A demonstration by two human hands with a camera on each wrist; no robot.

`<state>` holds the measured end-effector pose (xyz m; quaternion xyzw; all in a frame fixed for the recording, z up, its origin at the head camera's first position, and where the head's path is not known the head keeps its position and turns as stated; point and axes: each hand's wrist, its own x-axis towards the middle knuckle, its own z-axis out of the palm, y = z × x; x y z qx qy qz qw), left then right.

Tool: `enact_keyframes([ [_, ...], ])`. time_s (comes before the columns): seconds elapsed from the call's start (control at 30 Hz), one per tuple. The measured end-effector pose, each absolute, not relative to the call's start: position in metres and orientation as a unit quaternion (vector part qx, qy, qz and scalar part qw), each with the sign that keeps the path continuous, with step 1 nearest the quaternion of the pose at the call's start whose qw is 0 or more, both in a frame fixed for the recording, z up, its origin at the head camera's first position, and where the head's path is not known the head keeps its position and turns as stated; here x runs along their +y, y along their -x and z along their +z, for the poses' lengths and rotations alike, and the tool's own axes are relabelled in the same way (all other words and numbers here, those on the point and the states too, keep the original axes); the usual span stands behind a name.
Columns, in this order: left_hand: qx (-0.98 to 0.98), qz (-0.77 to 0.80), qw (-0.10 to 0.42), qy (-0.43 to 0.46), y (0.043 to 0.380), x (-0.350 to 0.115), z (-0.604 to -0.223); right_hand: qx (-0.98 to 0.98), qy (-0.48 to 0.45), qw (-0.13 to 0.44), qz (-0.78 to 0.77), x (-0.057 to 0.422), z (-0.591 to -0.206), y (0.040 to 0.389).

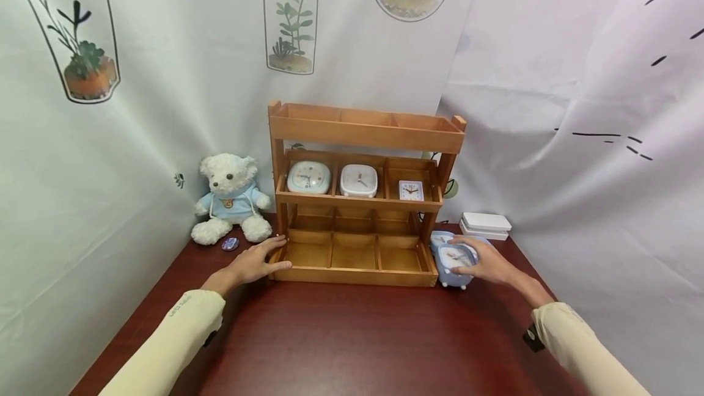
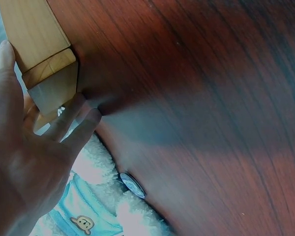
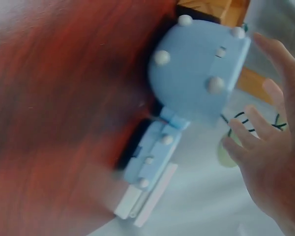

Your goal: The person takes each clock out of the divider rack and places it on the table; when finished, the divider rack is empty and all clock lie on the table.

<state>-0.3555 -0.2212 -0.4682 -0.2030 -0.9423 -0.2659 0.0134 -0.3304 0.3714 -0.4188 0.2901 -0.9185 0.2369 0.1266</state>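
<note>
Left hand (image 1: 251, 262) touches the shelf (image 1: 352, 275), right hand (image 1: 486, 263) hovering by a blue clock (image 3: 196, 73) (fingers (image 2: 81, 134) apart on both).

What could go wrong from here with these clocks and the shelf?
The front blue clock might slip from the right hand: its underside shows in the right wrist view, where several fingers stand off it. It could also bump the second blue clock close by, or the right end of the shelf. And if the left hand pushes the shelf's left end, the three clocks on it could shift.
</note>
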Motion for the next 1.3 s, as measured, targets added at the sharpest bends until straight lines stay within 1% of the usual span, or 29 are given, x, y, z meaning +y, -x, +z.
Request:
enact_keyframes([
  [0.17,-0.944,-0.263,0.014,0.201,0.357,-0.223,-0.467,-0.904,-0.315,0.169,0.233,0.358,-0.400,0.332],
  [0.4,-0.944,-0.263,0.014,0.200,0.357,-0.226,-0.469,-0.866,-0.356,0.245,0.253,0.329,-0.360,0.339],
  [0.57,-0.943,-0.266,0.013,0.200,0.356,-0.226,-0.470,-0.854,-0.355,0.262,0.275,0.312,-0.333,0.349],
  [0.7,-0.943,-0.269,0.007,0.197,0.352,-0.223,-0.472,-0.857,-0.344,0.279,0.265,0.305,-0.319,0.360],
  [0.93,-0.943,-0.269,0.008,0.193,0.349,-0.223,-0.473,-0.883,-0.296,0.268,0.247,0.286,-0.304,0.381],
  [1.13,-0.944,-0.266,0.008,0.194,0.351,-0.222,-0.471,-0.900,-0.278,0.232,0.244,0.270,-0.301,0.396],
  [1.3,-0.943,-0.270,0.009,0.196,0.353,-0.221,-0.469,-0.912,-0.264,0.212,0.232,0.262,-0.304,0.402],
])
